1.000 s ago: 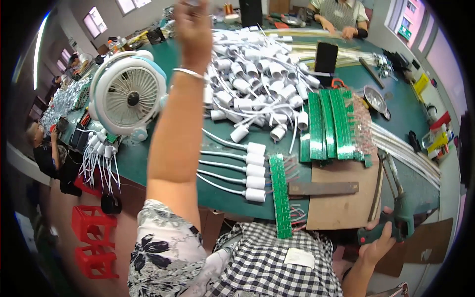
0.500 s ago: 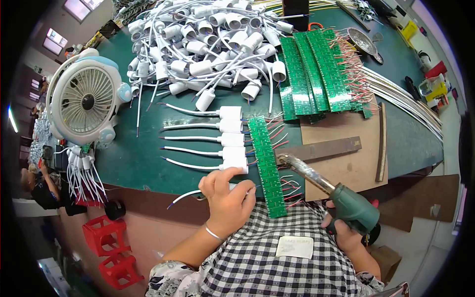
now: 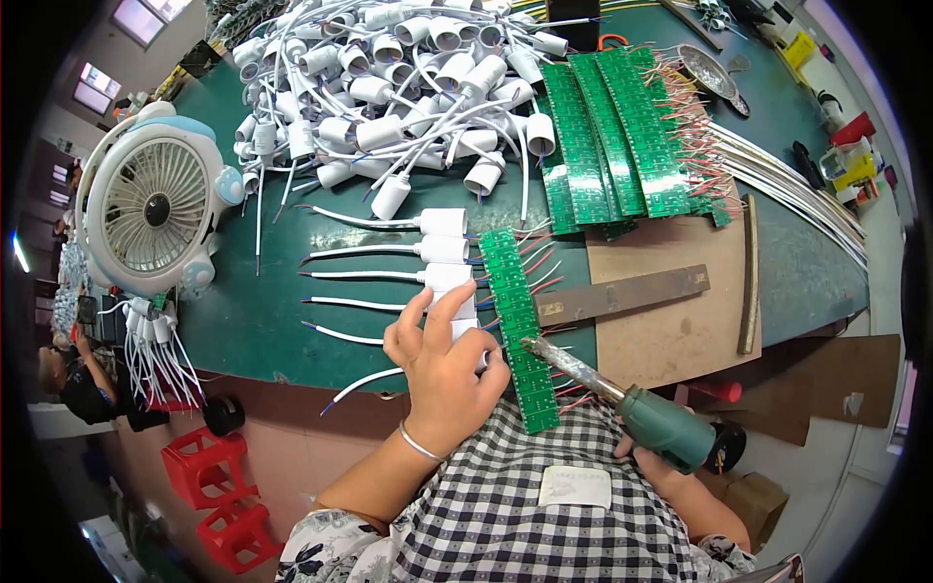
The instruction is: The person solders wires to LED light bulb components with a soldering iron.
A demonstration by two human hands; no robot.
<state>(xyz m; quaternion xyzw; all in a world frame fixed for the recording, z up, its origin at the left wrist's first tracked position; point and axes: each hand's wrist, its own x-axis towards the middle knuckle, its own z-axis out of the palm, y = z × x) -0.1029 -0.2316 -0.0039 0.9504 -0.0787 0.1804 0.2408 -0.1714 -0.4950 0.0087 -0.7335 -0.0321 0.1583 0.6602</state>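
Board strip: one narrow green circuit board (image 3: 515,325), between the two hands, just right of the left fingertips and ahead-left of the right hand; its near end lies over the checked apron (image 3: 544,525).
Left hand: thumb and forefinger of the left hand (image 3: 447,374) pinch the nearest socket (image 3: 482,361) at the board's left edge, partly hidden; the other fingers lie bent over the row.
Right hand: the right hand (image 3: 661,471) is wrapped round the green handle of a soldering iron (image 3: 666,428), partly behind it; the iron's tip is at the board's right edge, contact unclear.
Change from half a second ago: the iron's tip has shifted from the bar's end to the board, the right hand has come leftward, and the left fingers reach farther over the sockets.
Socket count: six with the pinched one, five in the white socket row (image 3: 443,222) ahead of it; six cables run leftward.
Heap: white sockets (image 3: 389,97) ahead of the left hand, too tangled to count.
Board stack: at least four green boards (image 3: 617,136), overlapping, ahead of the right hand.
Beyond the iron: one metal bar (image 3: 622,296), one cardboard sheet (image 3: 661,340), one thin strip (image 3: 748,277).
Left of the left hand: one fan (image 3: 157,209) farther ahead, two red stools (image 3: 204,466) on the floor.
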